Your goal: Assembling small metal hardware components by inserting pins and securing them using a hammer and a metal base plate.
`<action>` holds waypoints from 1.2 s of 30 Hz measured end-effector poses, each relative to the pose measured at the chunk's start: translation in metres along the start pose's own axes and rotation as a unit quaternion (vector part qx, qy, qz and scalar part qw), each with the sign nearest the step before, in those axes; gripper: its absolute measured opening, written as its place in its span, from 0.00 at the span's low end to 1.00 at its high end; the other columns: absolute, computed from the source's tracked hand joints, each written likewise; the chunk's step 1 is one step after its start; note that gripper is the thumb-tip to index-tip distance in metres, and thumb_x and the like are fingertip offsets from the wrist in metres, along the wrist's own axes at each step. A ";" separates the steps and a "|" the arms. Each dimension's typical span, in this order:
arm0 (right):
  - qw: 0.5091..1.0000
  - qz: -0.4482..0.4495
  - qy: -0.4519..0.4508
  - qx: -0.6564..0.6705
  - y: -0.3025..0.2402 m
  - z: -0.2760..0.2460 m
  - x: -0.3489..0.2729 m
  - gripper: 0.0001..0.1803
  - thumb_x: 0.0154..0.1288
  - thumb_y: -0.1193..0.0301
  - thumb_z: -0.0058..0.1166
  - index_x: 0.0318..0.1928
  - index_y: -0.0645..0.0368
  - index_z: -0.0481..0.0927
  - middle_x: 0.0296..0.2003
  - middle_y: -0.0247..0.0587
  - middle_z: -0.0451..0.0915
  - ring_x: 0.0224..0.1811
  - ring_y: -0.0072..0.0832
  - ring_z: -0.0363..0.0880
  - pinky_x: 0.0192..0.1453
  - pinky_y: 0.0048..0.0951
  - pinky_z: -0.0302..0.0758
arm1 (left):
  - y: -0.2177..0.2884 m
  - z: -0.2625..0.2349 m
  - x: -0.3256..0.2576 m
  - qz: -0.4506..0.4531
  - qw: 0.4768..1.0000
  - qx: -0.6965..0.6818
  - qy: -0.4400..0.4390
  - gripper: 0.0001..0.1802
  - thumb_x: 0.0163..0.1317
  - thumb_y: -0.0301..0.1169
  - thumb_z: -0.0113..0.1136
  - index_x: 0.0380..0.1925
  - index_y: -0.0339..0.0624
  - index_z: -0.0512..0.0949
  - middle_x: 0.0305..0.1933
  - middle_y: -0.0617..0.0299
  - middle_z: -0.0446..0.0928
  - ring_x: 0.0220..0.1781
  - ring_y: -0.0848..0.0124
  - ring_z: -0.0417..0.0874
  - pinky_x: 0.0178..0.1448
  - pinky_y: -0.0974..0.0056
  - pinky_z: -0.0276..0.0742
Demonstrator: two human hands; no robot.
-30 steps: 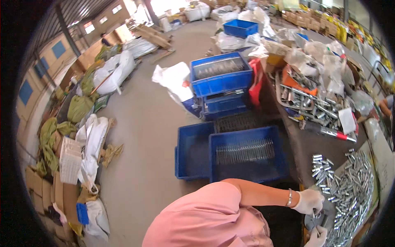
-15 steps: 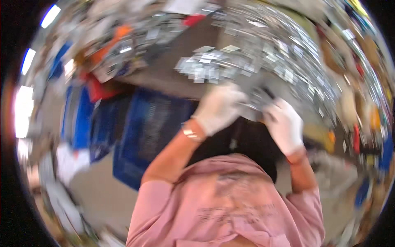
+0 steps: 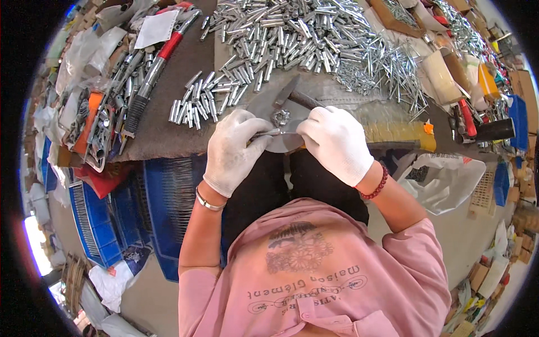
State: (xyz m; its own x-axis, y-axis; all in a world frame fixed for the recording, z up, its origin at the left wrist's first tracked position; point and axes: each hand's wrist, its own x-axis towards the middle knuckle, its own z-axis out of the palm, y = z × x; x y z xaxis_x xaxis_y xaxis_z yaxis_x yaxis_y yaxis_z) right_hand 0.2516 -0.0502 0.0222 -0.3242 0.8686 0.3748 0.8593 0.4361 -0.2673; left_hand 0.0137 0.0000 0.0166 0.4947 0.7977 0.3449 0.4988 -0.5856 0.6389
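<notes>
My left hand [image 3: 231,150], in a white knit glove, is closed in a pinch on a thin metal rod [image 3: 274,133]. My right hand [image 3: 336,145], gloved the same way, pinches at the rod's other end; its fingertips are partly hidden. Just beyond the rod, a small lobed metal piece [image 3: 281,117] sits on a round grey metal plate [image 3: 261,105]. A hammer [image 3: 287,92] lies across that plate, its dark handle running toward my right hand's knuckles. Left of the plate is a small group of short shiny metal tubes [image 3: 193,106].
A large heap of metal tubes [image 3: 281,33] covers the bench's far side, with thin nails or pins [image 3: 387,73] to its right. Tools, including a red-and-black bar [image 3: 149,84], crowd the left. Blue crates [image 3: 168,208] stand below. A white bag [image 3: 443,182] hangs at right.
The earlier frame is blurred by head motion. The view has swung and steadied, and the bench now looks level. Both hands stay close together at the bench's near edge.
</notes>
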 end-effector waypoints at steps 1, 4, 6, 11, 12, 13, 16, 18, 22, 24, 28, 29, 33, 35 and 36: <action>1.000 -0.001 0.002 0.002 0.000 0.000 0.001 0.04 0.58 0.71 0.68 0.35 0.50 0.86 0.34 0.35 0.79 0.41 0.39 0.82 0.46 0.40 0.80 | 0.000 -0.001 0.001 0.000 1.000 0.003 0.000 0.08 0.57 0.29 0.75 0.37 0.45 0.88 0.37 0.57 0.81 0.44 0.53 0.84 0.50 0.53 0.80; 1.000 0.003 0.003 -0.003 0.001 0.001 0.004 0.04 0.58 0.71 0.68 0.34 0.50 0.86 0.34 0.34 0.79 0.41 0.38 0.82 0.46 0.40 0.80 | -0.001 -0.002 0.002 -0.016 1.000 0.011 -0.009 0.07 0.58 0.28 0.74 0.37 0.45 0.88 0.37 0.57 0.81 0.44 0.53 0.84 0.49 0.53 0.80; 1.000 -0.006 0.001 0.013 0.002 0.004 0.005 0.03 0.59 0.72 0.67 0.34 0.49 0.86 0.34 0.34 0.79 0.41 0.38 0.82 0.47 0.40 0.80 | -0.006 -0.002 0.000 0.008 1.000 0.023 -0.012 0.06 0.58 0.28 0.74 0.36 0.44 0.88 0.37 0.57 0.81 0.43 0.53 0.84 0.48 0.52 0.79; 0.999 -0.021 -0.010 0.032 0.003 0.006 0.009 0.03 0.60 0.72 0.65 0.34 0.49 0.86 0.34 0.33 0.79 0.42 0.37 0.82 0.47 0.39 0.80 | -0.012 -0.002 -0.009 0.036 0.998 0.052 0.007 0.06 0.58 0.28 0.74 0.36 0.45 0.87 0.37 0.58 0.81 0.43 0.54 0.84 0.49 0.52 0.79; 0.999 -0.022 -0.016 0.041 0.003 0.007 0.010 0.03 0.60 0.72 0.65 0.34 0.48 0.86 0.34 0.33 0.79 0.42 0.37 0.82 0.48 0.39 0.80 | -0.010 -0.002 -0.010 0.037 0.997 0.061 0.018 0.07 0.58 0.28 0.74 0.37 0.45 0.87 0.37 0.58 0.81 0.43 0.54 0.84 0.49 0.53 0.79; 0.999 -0.021 -0.015 0.040 0.004 0.008 0.010 0.03 0.60 0.72 0.65 0.34 0.48 0.86 0.34 0.33 0.79 0.42 0.37 0.82 0.48 0.39 0.80 | -0.009 -0.001 -0.011 0.039 0.997 0.060 0.017 0.07 0.58 0.28 0.74 0.37 0.45 0.87 0.37 0.58 0.81 0.43 0.54 0.84 0.49 0.53 0.79; 0.998 -0.021 -0.003 0.063 0.004 0.010 0.009 0.03 0.61 0.72 0.64 0.35 0.48 0.87 0.35 0.33 0.79 0.42 0.38 0.82 0.48 0.40 0.80 | -0.006 0.002 -0.011 0.038 0.998 0.043 0.020 0.07 0.59 0.28 0.74 0.37 0.46 0.87 0.38 0.58 0.80 0.43 0.55 0.84 0.49 0.53 0.78; 0.998 -0.018 -0.024 0.052 0.001 0.009 0.010 0.03 0.61 0.73 0.63 0.34 0.49 0.87 0.35 0.34 0.79 0.43 0.39 0.82 0.48 0.40 0.80 | -0.006 0.005 -0.010 0.051 0.998 0.034 0.030 0.07 0.59 0.27 0.74 0.37 0.46 0.88 0.37 0.58 0.80 0.43 0.55 0.83 0.49 0.54 0.78; 0.998 -0.038 0.011 0.043 0.000 0.015 0.004 0.04 0.60 0.70 0.65 0.36 0.48 0.87 0.33 0.35 0.77 0.40 0.40 0.81 0.46 0.42 0.80 | 0.000 0.003 -0.015 0.034 0.998 0.031 0.039 0.07 0.58 0.25 0.74 0.37 0.46 0.88 0.37 0.57 0.80 0.42 0.55 0.83 0.49 0.55 0.78; 0.996 0.012 0.059 0.066 0.002 0.003 -0.003 0.06 0.60 0.68 0.68 0.39 0.47 0.87 0.35 0.35 0.80 0.42 0.39 0.83 0.47 0.40 0.81 | -0.002 0.003 -0.016 0.034 0.998 0.046 0.034 0.08 0.58 0.25 0.74 0.38 0.46 0.88 0.38 0.57 0.80 0.43 0.55 0.83 0.50 0.55 0.78; 0.975 0.180 0.124 -0.040 0.060 -0.029 -0.025 0.02 0.62 0.71 0.67 0.35 0.49 0.89 0.35 0.38 0.84 0.40 0.41 0.85 0.45 0.39 0.82 | 0.005 0.000 -0.016 0.024 0.998 0.053 0.036 0.09 0.57 0.24 0.75 0.38 0.46 0.88 0.39 0.57 0.80 0.43 0.55 0.83 0.50 0.55 0.78; 0.967 0.220 0.117 -0.054 0.080 -0.033 -0.034 0.02 0.62 0.71 0.67 0.36 0.50 0.89 0.36 0.38 0.84 0.41 0.41 0.86 0.46 0.39 0.83 | 0.005 0.001 -0.015 0.027 0.998 0.049 0.035 0.09 0.57 0.24 0.75 0.38 0.46 0.88 0.39 0.57 0.80 0.43 0.55 0.83 0.50 0.55 0.78; 0.955 0.264 0.113 -0.071 0.107 -0.029 -0.038 0.01 0.64 0.69 0.67 0.35 0.49 0.88 0.37 0.38 0.85 0.42 0.42 0.87 0.45 0.41 0.83 | 0.004 0.002 -0.013 0.033 0.997 0.049 0.041 0.09 0.56 0.23 0.75 0.38 0.45 0.88 0.38 0.57 0.80 0.43 0.55 0.83 0.49 0.54 0.78; 0.957 0.256 0.117 -0.072 0.110 -0.023 -0.032 0.03 0.65 0.68 0.66 0.33 0.49 0.88 0.37 0.39 0.85 0.42 0.43 0.87 0.46 0.43 0.83 | 0.004 0.003 -0.013 0.034 0.997 0.050 0.043 0.10 0.56 0.23 0.75 0.38 0.45 0.88 0.38 0.57 0.80 0.43 0.55 0.83 0.48 0.54 0.78; 0.957 0.255 0.118 -0.072 0.112 -0.020 -0.030 0.03 0.65 0.68 0.66 0.33 0.49 0.88 0.37 0.39 0.85 0.42 0.43 0.87 0.46 0.43 0.83 | 0.003 0.003 -0.012 0.030 0.998 0.043 0.036 0.10 0.56 0.23 0.75 0.38 0.45 0.88 0.38 0.57 0.80 0.43 0.54 0.83 0.48 0.54 0.78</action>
State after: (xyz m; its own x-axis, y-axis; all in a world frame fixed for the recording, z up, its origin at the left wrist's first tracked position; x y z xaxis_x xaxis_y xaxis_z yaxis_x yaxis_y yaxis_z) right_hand 0.3653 -0.0323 -0.0013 0.2356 0.8755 0.4219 0.9330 -0.0823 -0.3503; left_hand 0.0114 -0.0120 0.0122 0.4746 0.7674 0.4311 0.5310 -0.6403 0.5551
